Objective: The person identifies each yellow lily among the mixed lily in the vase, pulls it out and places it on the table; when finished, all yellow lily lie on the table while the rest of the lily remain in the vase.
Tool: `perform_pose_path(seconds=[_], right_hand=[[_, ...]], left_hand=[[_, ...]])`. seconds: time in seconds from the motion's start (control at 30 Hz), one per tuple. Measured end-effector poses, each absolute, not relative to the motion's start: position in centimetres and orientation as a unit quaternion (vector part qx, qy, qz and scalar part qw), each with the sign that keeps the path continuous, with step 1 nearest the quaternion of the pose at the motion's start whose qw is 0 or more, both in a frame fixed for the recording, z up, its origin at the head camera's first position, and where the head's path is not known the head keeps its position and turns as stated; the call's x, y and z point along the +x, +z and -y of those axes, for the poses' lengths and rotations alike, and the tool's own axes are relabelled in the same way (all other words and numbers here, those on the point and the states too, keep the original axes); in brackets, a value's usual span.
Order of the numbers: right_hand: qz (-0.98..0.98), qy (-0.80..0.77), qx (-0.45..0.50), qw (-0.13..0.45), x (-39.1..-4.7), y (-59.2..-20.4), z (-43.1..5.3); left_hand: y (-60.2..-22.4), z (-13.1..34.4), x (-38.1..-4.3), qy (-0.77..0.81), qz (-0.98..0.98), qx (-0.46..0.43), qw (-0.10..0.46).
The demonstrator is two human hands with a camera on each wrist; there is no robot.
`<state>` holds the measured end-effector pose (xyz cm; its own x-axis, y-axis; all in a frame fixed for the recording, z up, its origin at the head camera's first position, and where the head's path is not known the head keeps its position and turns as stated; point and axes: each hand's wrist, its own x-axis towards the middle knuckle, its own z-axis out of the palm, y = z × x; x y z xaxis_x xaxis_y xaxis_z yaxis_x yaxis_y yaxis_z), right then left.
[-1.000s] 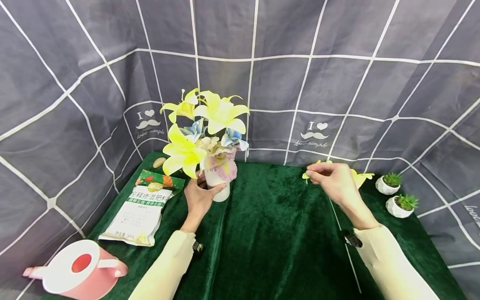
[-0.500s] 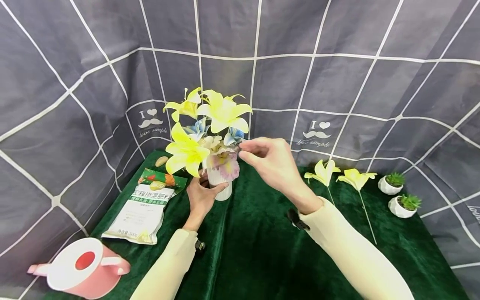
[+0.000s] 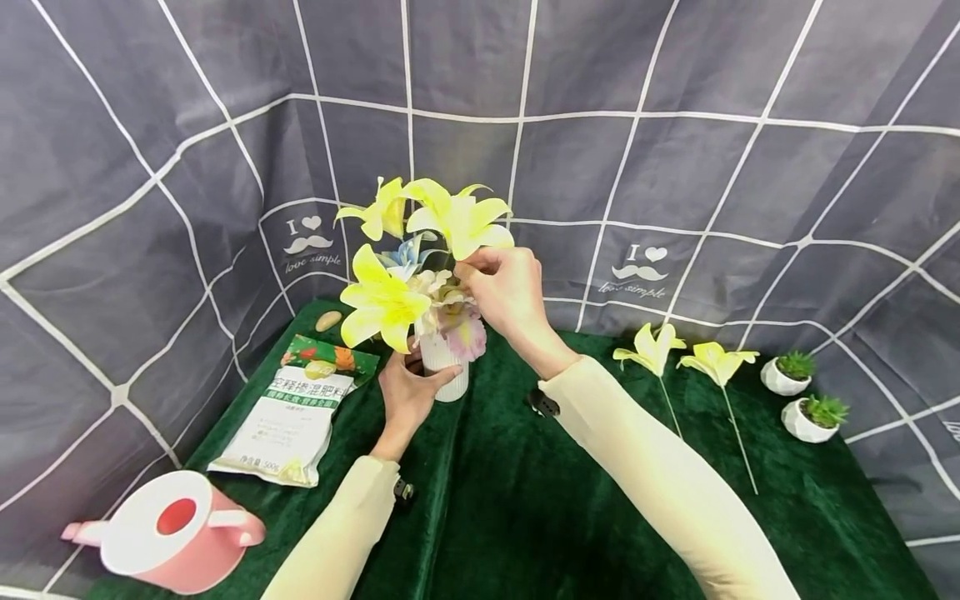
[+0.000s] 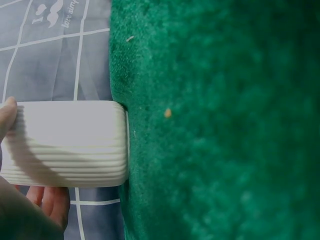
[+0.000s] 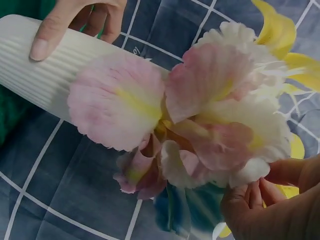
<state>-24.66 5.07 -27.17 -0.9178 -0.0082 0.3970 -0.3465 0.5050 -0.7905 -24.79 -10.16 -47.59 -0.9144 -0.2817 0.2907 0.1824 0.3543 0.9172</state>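
Note:
A ribbed white vase [image 3: 453, 390] holds artificial flowers: several yellow lilies [image 3: 384, 304], a blue flower [image 3: 408, 257] and a pink-and-cream ruffled flower [image 3: 468, 337]. My left hand [image 3: 408, 390] grips the vase from its left side, thumb across the front. The left wrist view has the vase [image 4: 70, 142] with fingers curled around it. Up in the bouquet, my right hand [image 3: 513, 292] pinches a petal. From the right wrist, thumb and fingers [image 5: 240, 200] meet at a pale petal [image 5: 250, 172] beside a blue-green flower [image 5: 187, 207]. The hand hides part of the bouquet's right side.
Two yellow lilies with stems [image 3: 651, 350] lie at the right on green cloth [image 3: 570, 500], near two small potted succulents [image 3: 813, 417]. A white fertilizer bag [image 3: 288, 425], a pink watering can [image 3: 180, 533] and a small tan oval object [image 3: 327, 321] are at the left.
My right hand has moved left from the loose lilies to the bouquet and now pinches a petal there. Both lilies lie on the cloth. My left hand keeps its grip on the vase.

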Motion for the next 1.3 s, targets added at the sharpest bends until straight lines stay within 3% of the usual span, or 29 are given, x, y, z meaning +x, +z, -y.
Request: perform_pose_path(seconds=[0.13, 0.5, 1.3], right_hand=[[0.849, 0.498, 0.083, 0.159, -25.7, -27.3, -4.3], [0.848, 0.492, 0.022, 0.196, -27.5, -27.4, -3.6], [0.828, 0.519, 0.042, 0.209, -27.4, -28.5, -4.6]], left_hand=[[-47.6, 10.3, -24.9, -0.569, 0.794, 0.024, 0.214], [-47.6, 10.2, -24.9, -0.566, 0.793, 0.012, 0.225], [-47.7, 10.2, -24.7, -0.568, 0.792, 0.014, 0.225]])
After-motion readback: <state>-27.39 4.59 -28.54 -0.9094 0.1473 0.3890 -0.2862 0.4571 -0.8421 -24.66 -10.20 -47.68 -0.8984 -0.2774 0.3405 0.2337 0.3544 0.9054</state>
